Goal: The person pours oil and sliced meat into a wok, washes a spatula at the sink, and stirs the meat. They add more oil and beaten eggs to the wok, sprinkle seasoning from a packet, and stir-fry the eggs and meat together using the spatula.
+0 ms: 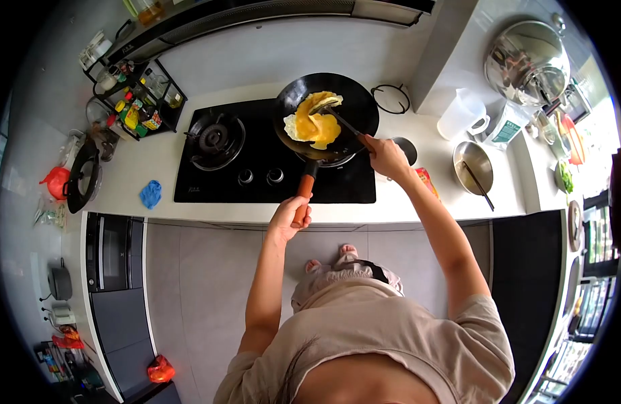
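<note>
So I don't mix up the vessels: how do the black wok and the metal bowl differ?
The wok is black and wide; the bowl is silvery and looks smaller. The wok has an orange handle, gripped by the left hand; the bowl stands on the counter, untouched. Egg lies in the wok; a slim dark utensil leans in the bowl. Both are round and open-topped.

Clock centred on the round black wok [357, 101], and at nine o'clock there's a lane! Flat black glass hob [259, 141] runs open to the round black burner grate [213, 139]. Half past six is blocked: orange handle [306, 187], left hand [289, 217] around it. Four o'clock, right hand [389, 159] bars the way. Three o'clock, past a thin black wire ring [407, 101], open white counter [423, 131].
</note>
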`<state>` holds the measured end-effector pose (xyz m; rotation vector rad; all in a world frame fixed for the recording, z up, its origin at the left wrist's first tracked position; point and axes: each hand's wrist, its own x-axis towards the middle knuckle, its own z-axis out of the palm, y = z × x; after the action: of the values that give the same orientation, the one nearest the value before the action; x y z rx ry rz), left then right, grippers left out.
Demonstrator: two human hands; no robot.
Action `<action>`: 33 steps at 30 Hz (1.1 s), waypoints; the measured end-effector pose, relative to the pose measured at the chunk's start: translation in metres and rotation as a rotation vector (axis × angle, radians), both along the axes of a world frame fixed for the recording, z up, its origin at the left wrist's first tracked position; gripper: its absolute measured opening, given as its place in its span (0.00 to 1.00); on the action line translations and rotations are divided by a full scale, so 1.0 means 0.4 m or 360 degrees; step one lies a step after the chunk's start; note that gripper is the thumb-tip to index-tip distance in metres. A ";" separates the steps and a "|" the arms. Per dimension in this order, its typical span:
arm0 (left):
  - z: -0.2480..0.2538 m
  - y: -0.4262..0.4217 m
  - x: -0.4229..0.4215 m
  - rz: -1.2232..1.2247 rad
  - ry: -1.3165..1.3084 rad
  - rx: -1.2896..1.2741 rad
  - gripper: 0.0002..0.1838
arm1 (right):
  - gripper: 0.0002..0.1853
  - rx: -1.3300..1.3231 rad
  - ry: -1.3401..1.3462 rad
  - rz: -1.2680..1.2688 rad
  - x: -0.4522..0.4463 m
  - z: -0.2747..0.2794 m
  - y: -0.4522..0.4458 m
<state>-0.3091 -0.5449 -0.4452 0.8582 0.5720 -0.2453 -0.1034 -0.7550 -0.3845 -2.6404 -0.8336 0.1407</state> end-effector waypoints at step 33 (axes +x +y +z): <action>-0.009 -0.002 -0.002 -0.0004 -0.0017 0.0025 0.21 | 0.13 0.0071 0.0288 0.0195 -0.075 0.068 0.014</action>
<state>-0.3100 -0.5457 -0.4487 0.8750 0.5638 -0.2386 -0.1335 -0.7496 -0.3572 -2.4907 -0.9246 0.3824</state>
